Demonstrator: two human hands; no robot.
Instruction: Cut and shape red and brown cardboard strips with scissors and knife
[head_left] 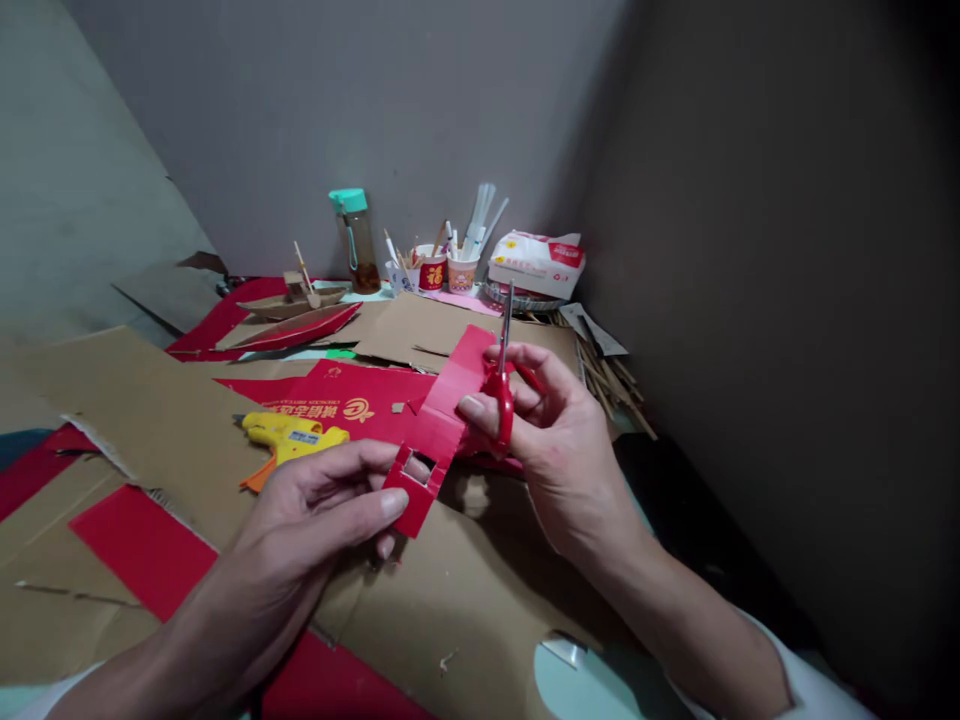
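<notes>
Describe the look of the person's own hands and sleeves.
The left hand and right hand are both bare: no gloves, rings or watch show. A pale, whitish right sleeve ends well short of the wrist. Only a sliver of the left sleeve shows, similarly pale. No markings can be made out on either.

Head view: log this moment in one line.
left hand: holds red strip with cut-out | right hand: holds scissors, blades up | glue gun: lies beyond left hand

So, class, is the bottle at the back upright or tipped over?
Upright: the bottle stands on its base with its turquoise lid on top.
</notes>
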